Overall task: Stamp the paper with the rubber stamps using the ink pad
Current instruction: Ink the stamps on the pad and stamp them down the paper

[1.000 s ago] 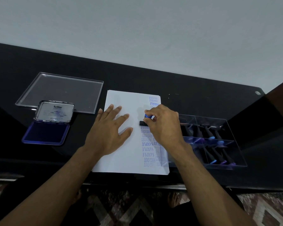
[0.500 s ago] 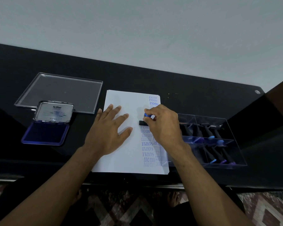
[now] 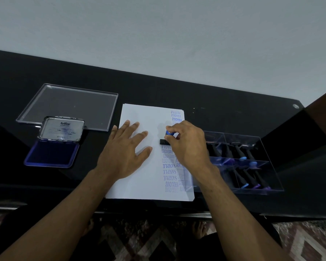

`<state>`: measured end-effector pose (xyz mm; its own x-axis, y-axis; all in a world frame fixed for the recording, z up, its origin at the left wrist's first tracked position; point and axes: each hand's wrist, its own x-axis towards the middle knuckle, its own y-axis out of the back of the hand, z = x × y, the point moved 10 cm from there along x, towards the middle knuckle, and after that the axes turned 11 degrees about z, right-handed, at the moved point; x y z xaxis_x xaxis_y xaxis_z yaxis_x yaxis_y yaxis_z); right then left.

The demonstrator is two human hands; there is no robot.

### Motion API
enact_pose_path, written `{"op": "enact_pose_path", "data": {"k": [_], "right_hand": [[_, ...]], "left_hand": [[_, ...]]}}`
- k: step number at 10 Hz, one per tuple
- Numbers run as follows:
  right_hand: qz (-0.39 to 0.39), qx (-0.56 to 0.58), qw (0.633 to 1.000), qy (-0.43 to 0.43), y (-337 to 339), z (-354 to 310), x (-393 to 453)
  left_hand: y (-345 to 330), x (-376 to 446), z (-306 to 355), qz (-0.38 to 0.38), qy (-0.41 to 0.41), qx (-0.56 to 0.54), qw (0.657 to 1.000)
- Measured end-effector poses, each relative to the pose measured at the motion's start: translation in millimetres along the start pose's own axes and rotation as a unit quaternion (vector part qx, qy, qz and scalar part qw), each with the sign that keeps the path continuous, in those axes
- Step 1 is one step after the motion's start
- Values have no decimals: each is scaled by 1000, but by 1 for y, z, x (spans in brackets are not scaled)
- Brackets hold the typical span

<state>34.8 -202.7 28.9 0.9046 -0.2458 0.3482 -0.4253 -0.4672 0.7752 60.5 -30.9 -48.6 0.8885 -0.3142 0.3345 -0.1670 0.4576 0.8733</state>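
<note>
A white paper (image 3: 139, 178) lies on the black table, with a column of blue stamped words down its right side. My right hand (image 3: 186, 146) grips a rubber stamp (image 3: 165, 140) with a blue knob and black base, its base down on the paper in that column. My left hand (image 3: 124, 153) lies flat on the paper with fingers spread, just left of the stamp. The open ink pad (image 3: 51, 155), blue with its metal lid raised, sits at the left of the table.
A clear plastic lid (image 3: 70, 104) lies behind the ink pad. A clear compartment box (image 3: 262, 147) with several dark-handled stamps stands right of the paper. The table's front edge runs just below the paper. A patterned floor and bare feet show beneath.
Nearly nothing has moved; my right hand keeps the stamp on the same spot of the paper, and my left hand stays flat.
</note>
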Motion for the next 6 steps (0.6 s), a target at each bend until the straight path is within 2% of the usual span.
{"op": "enact_pose_path", "data": {"k": [6], "right_hand": [[7,-17,1000,9,-1,1,1]], "left_hand": [[-2,-1,-2,6,-3,6,1000]]}}
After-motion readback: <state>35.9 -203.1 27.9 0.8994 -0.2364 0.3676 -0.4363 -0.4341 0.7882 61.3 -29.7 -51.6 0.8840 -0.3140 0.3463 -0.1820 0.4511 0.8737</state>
